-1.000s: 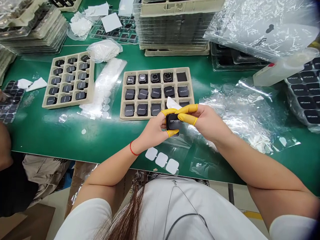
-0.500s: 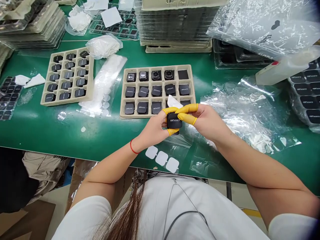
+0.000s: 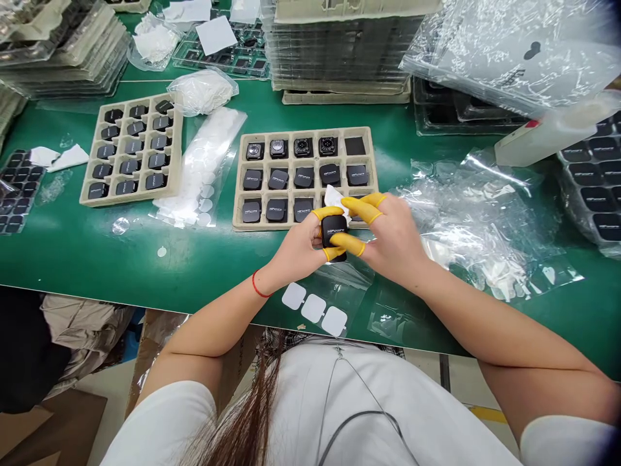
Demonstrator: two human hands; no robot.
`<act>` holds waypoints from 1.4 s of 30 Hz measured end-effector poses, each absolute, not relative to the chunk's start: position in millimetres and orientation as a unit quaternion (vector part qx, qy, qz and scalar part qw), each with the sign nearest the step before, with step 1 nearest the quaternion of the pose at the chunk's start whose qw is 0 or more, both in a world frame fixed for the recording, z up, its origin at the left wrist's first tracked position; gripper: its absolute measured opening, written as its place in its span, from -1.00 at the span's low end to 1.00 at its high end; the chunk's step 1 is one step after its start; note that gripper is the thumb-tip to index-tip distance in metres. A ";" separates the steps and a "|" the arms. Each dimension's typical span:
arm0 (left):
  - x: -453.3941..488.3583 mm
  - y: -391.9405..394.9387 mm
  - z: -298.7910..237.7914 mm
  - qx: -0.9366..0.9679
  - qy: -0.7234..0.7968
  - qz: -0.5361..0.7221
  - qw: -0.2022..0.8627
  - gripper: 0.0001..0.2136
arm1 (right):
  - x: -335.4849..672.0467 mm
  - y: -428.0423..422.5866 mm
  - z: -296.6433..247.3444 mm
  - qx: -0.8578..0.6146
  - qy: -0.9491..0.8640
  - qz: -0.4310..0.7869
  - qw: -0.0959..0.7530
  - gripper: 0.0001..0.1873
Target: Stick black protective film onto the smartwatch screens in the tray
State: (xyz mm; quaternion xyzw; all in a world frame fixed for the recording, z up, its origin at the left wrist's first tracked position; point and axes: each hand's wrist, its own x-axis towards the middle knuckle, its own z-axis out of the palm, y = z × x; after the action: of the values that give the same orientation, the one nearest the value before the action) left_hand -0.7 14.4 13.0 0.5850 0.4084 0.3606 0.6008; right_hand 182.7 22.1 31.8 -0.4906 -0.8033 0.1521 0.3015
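My left hand [image 3: 298,249] holds a black square smartwatch [image 3: 334,237] with a HiFuture label, its yellow finger cots on the device's edges. My right hand [image 3: 392,236] is at its right side, with a yellow-capped finger against it. A small white wipe [image 3: 334,199] touches the tip of a right finger, above the device. Behind them lies a beige pulp tray [image 3: 305,132] of black square devices. Its top row shows several bare watch faces, and my fingers hide part of the bottom right corner.
A second pulp tray [image 3: 94,155] stands to the left. Tall tray stacks [image 3: 339,45] rise behind on the green mat [image 3: 145,259]. Crumpled plastic bags [image 3: 475,226] lie right, near a white bottle [image 3: 557,133]. White square labels [image 3: 313,308] lie near the mat's front edge.
My right hand has shifted up and to the right, its fingers spreading further apart around the black device. The device has turned slightly.
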 end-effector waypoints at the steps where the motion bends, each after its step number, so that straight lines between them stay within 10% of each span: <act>1: -0.8 14.4 12.1 0.591 0.398 0.358 0.603 -0.48 | 181.5 23.1 31.0 -0.490 -0.801 0.193 0.285 -0.54; 11: 4.2 13.8 6.6 0.528 0.412 0.317 0.672 -0.41 | 179.6 37.6 32.5 -0.466 -0.630 0.551 0.286 -0.69; 18: -1.6 17.5 15.8 0.529 0.417 0.330 0.662 -0.43 | 202.7 144.0 35.2 -0.586 -0.659 0.244 0.403 -0.85; 25: -4.1 16.3 21.7 0.543 0.432 0.323 0.644 -0.59 | 198.4 218.9 -3.1 -0.620 -0.754 0.079 0.203 -0.79; 32: -6.3 22.9 19.4 0.513 0.441 0.325 0.661 -0.63 | 155.9 235.1 -3.6 -0.602 -0.775 0.144 0.127 -0.64; 42: -10.1 32.2 12.5 0.435 0.420 0.369 0.706 -0.28 | 164.4 78.3 46.5 -0.423 -0.821 0.298 0.242 -0.78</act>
State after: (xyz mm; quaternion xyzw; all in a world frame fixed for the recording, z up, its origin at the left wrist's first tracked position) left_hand -10.1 32.2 12.5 0.4345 0.4201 0.3687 0.7062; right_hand 164.4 78.3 46.5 -0.4228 -0.8209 0.2982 0.2419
